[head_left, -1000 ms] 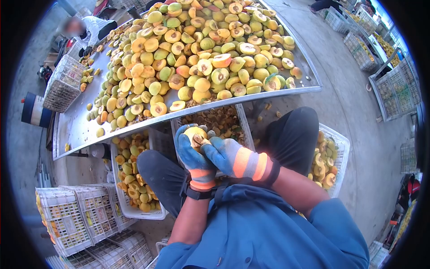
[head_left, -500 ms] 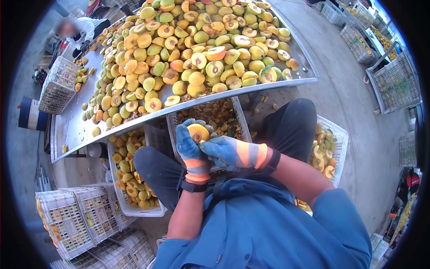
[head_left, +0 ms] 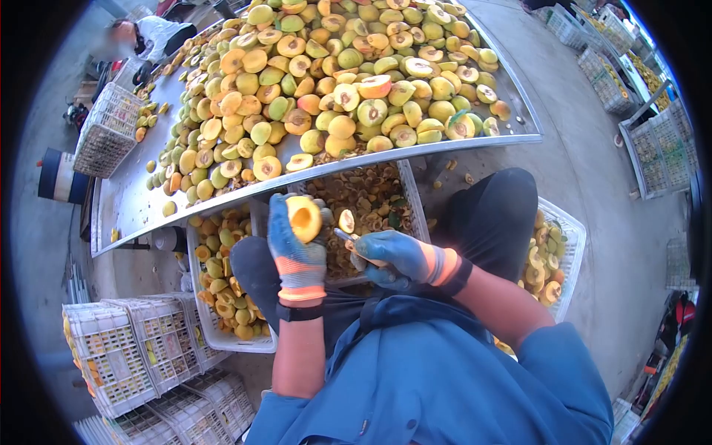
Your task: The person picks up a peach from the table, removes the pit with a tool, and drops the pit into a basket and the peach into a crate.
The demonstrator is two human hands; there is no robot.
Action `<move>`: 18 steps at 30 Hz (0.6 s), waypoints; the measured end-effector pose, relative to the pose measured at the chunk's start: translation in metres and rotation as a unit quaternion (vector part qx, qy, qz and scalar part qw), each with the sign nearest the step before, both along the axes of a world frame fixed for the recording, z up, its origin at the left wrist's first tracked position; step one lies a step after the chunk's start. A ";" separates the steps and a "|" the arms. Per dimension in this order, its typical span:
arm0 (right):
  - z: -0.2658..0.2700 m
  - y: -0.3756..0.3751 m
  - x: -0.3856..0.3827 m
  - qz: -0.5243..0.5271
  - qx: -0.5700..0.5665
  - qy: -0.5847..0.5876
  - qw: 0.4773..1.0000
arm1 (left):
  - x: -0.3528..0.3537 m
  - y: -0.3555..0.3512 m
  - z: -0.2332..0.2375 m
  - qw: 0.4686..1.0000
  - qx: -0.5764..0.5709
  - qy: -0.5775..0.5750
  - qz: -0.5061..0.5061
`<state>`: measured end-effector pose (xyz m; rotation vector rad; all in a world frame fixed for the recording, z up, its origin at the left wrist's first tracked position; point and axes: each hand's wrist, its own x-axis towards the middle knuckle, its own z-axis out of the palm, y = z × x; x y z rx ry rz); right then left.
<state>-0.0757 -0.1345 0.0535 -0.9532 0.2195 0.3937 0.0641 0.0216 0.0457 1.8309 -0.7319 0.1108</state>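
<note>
My gloved left hand [head_left: 297, 241] is closed around a yellow fruit half [head_left: 304, 218], whose cut side shows a round hollow. To its right, my gloved right hand [head_left: 389, 256] grips a small tool [head_left: 345, 236] with a metal tip. Just above that tip is a brown pit piece [head_left: 346, 220] with a pale rim, apart from the fruit half. Below both, a crate [head_left: 412, 194] holds brownish pits and scraps. Halved fruits [head_left: 341, 127] are heaped on the metal table [head_left: 311, 173] in front of me.
A crate of fruit halves [head_left: 239, 343] stands left of my knees, another [head_left: 569, 252] at the right. Stacked crates [head_left: 111, 356] fill the lower left. A person [head_left: 152, 37] is at the table's far left. A white crate [head_left: 107, 130] sits on the table's left side.
My hands have moved apart. The fruit half now shows a hollow, and the pit piece is out of it by the tool's tip. The view has shifted slightly.
</note>
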 end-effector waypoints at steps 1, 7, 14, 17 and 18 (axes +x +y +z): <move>-0.001 0.005 -0.001 -0.030 -0.128 -0.043 0.990 | 0.019 0.019 -0.005 0.996 0.032 -0.061 0.062; -0.056 0.014 -0.014 0.021 -0.531 -0.034 0.846 | 0.128 0.154 -0.017 0.955 0.056 -0.032 0.289; -0.048 0.015 -0.012 0.031 -0.483 -0.052 0.873 | 0.154 0.016 -0.005 0.967 0.200 -0.124 0.100; -0.055 0.009 -0.015 0.005 -0.495 -0.083 0.865 | 0.167 -0.050 -0.021 0.880 0.452 -0.135 0.057; -0.046 0.006 -0.016 -0.010 -0.493 -0.085 0.866 | 0.170 -0.063 -0.022 0.822 0.563 -0.082 0.025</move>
